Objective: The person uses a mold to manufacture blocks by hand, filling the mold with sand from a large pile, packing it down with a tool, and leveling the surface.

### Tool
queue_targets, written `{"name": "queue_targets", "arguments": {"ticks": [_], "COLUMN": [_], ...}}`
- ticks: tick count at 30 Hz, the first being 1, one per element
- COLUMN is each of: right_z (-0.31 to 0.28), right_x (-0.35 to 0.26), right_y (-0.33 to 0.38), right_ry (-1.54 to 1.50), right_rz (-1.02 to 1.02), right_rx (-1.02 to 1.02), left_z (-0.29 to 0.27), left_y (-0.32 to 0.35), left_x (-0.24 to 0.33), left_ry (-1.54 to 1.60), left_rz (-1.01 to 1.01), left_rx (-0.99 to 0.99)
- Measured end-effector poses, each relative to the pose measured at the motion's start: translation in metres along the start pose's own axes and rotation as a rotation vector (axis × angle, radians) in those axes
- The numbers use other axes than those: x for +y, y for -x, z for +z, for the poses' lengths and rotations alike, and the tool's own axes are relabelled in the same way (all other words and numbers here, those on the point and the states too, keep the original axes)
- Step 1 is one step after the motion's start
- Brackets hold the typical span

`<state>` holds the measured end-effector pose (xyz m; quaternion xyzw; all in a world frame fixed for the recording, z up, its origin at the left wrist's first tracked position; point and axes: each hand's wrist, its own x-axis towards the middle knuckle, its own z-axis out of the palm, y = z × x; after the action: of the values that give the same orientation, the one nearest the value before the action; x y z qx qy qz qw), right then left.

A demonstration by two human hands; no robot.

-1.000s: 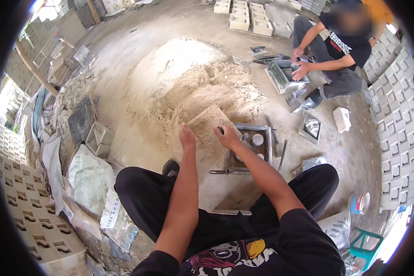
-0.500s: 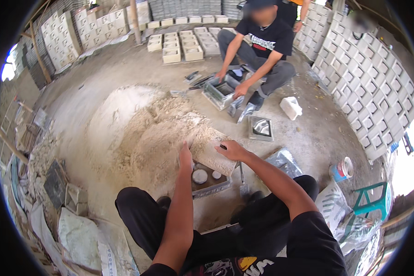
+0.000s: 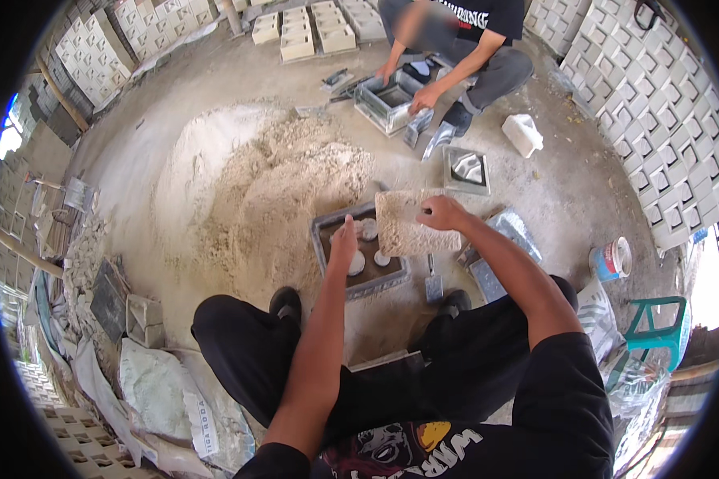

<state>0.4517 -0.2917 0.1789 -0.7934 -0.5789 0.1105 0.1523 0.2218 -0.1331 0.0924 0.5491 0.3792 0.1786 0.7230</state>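
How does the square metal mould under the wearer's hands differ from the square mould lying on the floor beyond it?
The near square metal mould holds pale round discs and is partly covered by a rough sandy slab in the right hand; the far square mould lies untouched, with a shiny sloped inside. The near mould looks larger. Both are grey, square, on the dusty floor.

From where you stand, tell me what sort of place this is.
Most likely a small concrete-block casting yard: a sand heap on the floor, a metal mould under the hands, and stacked patterned blocks along the walls.
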Motion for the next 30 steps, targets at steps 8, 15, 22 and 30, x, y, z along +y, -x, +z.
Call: {"name": "queue_targets", "arguments": {"ticks": [8,15,22,30], "right_z": [0.004,0.008,-0.003,-0.001], "right_x": [-0.01,-0.01,-0.021,-0.042], "right_y": [-0.004,-0.001,-0.006,-0.026], "right_ry": [0.095,0.22,0.298,0.405], "right_rz": [0.107,0.19,0.247,0.207], "right_rx": [-0.15,-0.245,-0.384,-0.404], "left_z": [-0.023,0.018,0.038,0.056], "left_y": [-0.014,-0.014,-0.002,-0.002], "left_x": [-0.023,-0.041,-0.042,-0.021], "left_ry": [-0.174,-0.199,0.071,0.215], "left_rz": [0.055,-0.039,-0.136,-0.241], "left_rx": [-0.067,-0.257,-0.4,-0.397]}}
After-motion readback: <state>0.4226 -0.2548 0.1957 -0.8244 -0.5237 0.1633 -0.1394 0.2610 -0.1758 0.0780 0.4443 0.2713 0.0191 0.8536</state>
